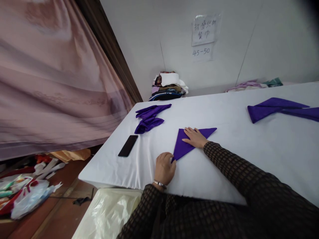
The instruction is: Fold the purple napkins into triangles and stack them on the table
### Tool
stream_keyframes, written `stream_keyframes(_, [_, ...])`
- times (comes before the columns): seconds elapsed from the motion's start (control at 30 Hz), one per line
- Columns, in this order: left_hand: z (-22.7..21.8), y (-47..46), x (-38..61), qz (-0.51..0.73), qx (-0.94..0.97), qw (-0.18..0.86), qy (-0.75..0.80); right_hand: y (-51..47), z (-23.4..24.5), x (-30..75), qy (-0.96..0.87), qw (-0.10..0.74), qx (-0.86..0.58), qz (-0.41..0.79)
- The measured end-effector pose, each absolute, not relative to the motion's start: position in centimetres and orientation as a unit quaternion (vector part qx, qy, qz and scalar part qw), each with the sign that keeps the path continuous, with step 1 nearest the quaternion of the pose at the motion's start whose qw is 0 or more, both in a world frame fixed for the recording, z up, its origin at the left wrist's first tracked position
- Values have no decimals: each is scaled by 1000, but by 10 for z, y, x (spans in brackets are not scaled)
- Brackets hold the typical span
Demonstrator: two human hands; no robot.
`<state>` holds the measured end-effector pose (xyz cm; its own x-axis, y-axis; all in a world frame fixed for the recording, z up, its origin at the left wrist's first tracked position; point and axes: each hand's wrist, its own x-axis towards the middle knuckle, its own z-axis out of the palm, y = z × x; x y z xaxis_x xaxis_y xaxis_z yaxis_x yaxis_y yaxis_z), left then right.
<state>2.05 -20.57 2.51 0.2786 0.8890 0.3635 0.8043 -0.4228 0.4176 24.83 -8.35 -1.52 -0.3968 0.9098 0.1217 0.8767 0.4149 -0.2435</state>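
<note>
A purple cloth napkin folded into a triangle lies on the white table in front of me. My left hand is curled, its fingers pinching the napkin's near corner. My right hand lies flat on the upper middle of the napkin, fingers stretched out and pressing it down.
A black phone lies left of the napkin. Crumpled purple napkins sit at the far left, folded ones at the far right. A stack of cloths stands by the wall. Plastic bags lie on the floor.
</note>
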Motion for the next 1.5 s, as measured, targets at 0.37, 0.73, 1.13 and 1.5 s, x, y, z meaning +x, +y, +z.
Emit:
stream_keyframes(0.37, [9, -179, 42, 105, 877, 82, 462, -83, -13, 246, -831, 118, -539, 68])
stream_keyframes(0.73, [20, -161, 23, 103, 924, 58, 365, -84, -10, 246, -829, 125, -538, 88])
stream_keyframes(1.13, [56, -152, 54, 96, 919, 111, 366, -93, -10, 249, -862, 122, -486, 78])
stream_keyframes(1.5, [1, -91, 82, 43, 867, 97, 487, -92, -8, 247, -857, 140, -490, 82])
